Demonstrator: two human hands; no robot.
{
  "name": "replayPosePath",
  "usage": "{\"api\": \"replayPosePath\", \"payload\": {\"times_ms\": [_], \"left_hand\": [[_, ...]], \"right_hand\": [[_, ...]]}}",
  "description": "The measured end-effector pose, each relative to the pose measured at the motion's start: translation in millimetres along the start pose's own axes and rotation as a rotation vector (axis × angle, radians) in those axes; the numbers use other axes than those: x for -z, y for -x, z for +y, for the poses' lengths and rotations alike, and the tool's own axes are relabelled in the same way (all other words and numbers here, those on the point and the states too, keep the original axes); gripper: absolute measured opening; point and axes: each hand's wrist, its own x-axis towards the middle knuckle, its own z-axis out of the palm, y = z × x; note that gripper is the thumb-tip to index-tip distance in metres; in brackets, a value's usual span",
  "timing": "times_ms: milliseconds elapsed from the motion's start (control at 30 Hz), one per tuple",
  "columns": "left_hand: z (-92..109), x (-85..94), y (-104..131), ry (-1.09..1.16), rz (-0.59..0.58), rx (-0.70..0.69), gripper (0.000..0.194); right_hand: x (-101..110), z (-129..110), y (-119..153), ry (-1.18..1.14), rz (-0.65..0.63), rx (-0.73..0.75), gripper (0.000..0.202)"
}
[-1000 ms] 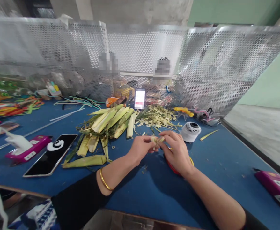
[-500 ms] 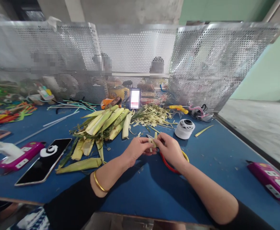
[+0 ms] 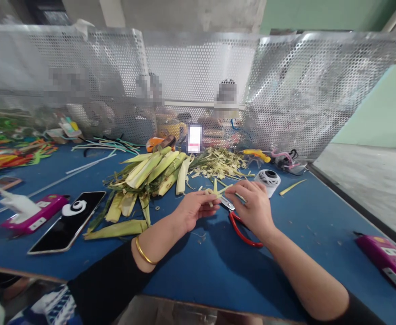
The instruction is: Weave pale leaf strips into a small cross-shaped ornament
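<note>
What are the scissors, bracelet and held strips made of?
Scissors: metal blades, grey and shiny; red handle smooth, perhaps plastic. Bracelet: polished metal by its yellow gleam; real gold or not, unclear. Held strips: probably plant leaf, pale and matte like the heaped leaves.

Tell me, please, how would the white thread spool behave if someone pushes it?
The white spool stands upright, so a low push would probably slide it. Its round side suggests rolling if tipped over. The wound thread may give slightly when squeezed.
</note>
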Motion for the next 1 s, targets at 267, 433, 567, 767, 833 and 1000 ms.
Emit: {"api": "replayPosePath", "payload": {"times_ms": [267, 433, 567, 767, 833, 1000], "left_hand": [[-6.5, -4.0, 0.4, -0.035, 0.007, -0.057, 0.013], [-11.3, -5.8, -1.7, -0.058, 0.039, -0.148, 0.017], [-9.3, -3.9, -3.9, -0.019, 0.083, -0.164, 0.015], [-5.5, -4.8, -1.7, -0.032, 0.055, -0.122, 0.008], [-4.8, -6.4, 0.2, -0.02, 0.022, -0.068, 0.003], [-1.1, -8.2, 3.5, 0.154, 0.004, 0.098, 0.01]], "right_hand": [[-16.0, -5.5, 9.9, -0.067, -0.101, -0.036, 0.024], [-16.1, -14.9, 11.7, 0.032, -0.066, 0.136, 0.027], [-19.2, -15.5, 11.6, -0.279, -0.168, -0.26, 0.033], [-23.4, -10.2, 4.8, -0.978, -0.035, -0.82, 0.032], [-24.0, -10.1, 3.5, -1.089, 0.025, -0.866, 0.033], [-25.9, -11.3, 7.0, -0.985, 0.093, -0.751, 0.025]]}}
